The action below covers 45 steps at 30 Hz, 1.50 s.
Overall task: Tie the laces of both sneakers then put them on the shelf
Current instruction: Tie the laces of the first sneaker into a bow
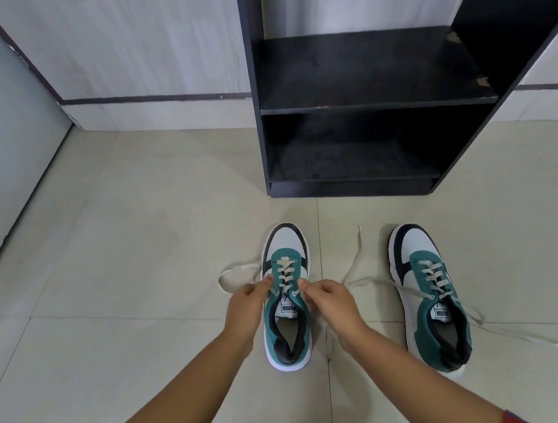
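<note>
- Left sneaker (287,300): teal, white and black, on the tiled floor (121,262), toe toward the shelf (369,102).
- Left hand (247,304): fingers pinched shut on its lace (234,272), which loops out to the left.
- Right hand (328,301): closed at the top eyelets, apparently pinching the other lace end.
- Right sneaker (431,295): well apart to the right, laces (355,265) loose across the floor.

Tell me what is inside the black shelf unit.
Nothing shows on either board of the shelf unit: both look bare. The lower bay is dark, so its back corners cannot be checked. Both sneakers are on the floor in front.
</note>
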Available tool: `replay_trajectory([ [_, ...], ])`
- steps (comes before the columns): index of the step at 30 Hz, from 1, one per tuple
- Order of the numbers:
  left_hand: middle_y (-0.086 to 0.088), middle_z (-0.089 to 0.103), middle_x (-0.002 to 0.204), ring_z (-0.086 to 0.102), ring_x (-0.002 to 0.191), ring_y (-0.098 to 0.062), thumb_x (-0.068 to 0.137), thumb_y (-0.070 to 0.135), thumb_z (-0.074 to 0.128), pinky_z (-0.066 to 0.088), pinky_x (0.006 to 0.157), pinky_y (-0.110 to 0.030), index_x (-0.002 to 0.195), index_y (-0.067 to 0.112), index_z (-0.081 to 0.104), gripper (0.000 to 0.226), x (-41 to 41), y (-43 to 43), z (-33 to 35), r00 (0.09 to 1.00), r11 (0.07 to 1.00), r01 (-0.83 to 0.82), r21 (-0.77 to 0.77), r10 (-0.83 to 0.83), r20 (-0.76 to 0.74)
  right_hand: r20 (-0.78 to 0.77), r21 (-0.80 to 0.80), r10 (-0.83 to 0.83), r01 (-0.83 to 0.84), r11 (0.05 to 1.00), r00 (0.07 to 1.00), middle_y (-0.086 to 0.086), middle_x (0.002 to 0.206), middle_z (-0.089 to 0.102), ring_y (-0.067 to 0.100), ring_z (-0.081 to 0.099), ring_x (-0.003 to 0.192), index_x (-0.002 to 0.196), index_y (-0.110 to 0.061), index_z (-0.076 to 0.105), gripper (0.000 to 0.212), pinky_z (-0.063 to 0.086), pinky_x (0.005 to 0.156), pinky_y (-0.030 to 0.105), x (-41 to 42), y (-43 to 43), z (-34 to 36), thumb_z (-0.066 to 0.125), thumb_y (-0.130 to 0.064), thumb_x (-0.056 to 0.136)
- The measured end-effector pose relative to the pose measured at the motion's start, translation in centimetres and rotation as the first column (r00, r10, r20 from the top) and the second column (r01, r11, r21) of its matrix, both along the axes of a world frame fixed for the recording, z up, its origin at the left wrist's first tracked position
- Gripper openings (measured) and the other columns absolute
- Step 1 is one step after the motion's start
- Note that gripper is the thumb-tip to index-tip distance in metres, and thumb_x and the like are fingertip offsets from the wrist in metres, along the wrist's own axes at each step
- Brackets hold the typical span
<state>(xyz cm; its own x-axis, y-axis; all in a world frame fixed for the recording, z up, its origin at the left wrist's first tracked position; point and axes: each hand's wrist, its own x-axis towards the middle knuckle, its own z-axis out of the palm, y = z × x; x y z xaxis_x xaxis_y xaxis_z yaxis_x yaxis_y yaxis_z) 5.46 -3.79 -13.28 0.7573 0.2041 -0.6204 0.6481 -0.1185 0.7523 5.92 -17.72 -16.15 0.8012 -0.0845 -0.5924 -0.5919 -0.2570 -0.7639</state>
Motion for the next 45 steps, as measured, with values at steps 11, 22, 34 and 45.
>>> replay_trajectory([
  [11,0.003,0.068,0.114,0.060,0.107,-0.005,0.100,0.019,0.034,0.044,0.090,-0.012,0.096,0.008,0.061,0.029,1.6,1.3,0.7,0.820,0.915,0.403,-0.014,-0.354,0.450,0.261,0.155,0.262,-0.308,0.939,0.929,-0.008,0.065,0.058,0.007,0.055,0.068,0.077,-0.034,0.064,0.032,0.043,0.074,0.020,0.6,1.1,2.3,0.048,-0.013,0.094],
  [22,-0.001,0.039,0.042,0.034,0.046,-0.020,0.085,0.031,0.036,0.037,0.065,-0.025,0.054,0.018,0.044,0.034,2.4,3.2,0.0,0.616,0.484,0.306,0.820,-0.757,0.217,0.465,-0.241,0.385,-0.305,0.921,0.797,-0.011,0.082,0.061,0.012,0.052,0.090,0.079,-0.028,0.064,0.005,0.044,0.077,0.023,-1.0,-0.3,2.1,0.064,-0.030,0.083],
  [34,0.002,0.052,0.063,0.052,0.081,-0.009,0.082,0.043,0.024,-0.004,0.106,-0.036,0.063,0.014,0.058,0.049,2.4,4.0,1.0,0.597,0.396,0.445,0.804,-0.800,0.063,0.467,-0.383,0.412,-0.241,0.892,0.782,-0.007,0.092,0.054,0.014,0.050,0.098,0.088,-0.024,0.072,0.012,0.046,0.084,0.028,-0.9,0.4,1.3,0.065,-0.032,0.084],
  [45,-0.005,0.036,0.045,0.038,0.040,-0.004,0.085,0.009,0.063,0.052,0.064,-0.027,0.053,-0.002,0.040,0.040,1.7,7.0,0.4,0.840,0.990,-0.093,0.107,0.020,0.542,0.348,0.164,0.018,-0.079,0.983,0.937,0.000,0.047,0.046,0.008,0.049,0.042,0.057,-0.002,0.052,0.036,0.047,0.062,0.028,1.9,-4.7,6.1,0.060,-0.016,0.089],
])
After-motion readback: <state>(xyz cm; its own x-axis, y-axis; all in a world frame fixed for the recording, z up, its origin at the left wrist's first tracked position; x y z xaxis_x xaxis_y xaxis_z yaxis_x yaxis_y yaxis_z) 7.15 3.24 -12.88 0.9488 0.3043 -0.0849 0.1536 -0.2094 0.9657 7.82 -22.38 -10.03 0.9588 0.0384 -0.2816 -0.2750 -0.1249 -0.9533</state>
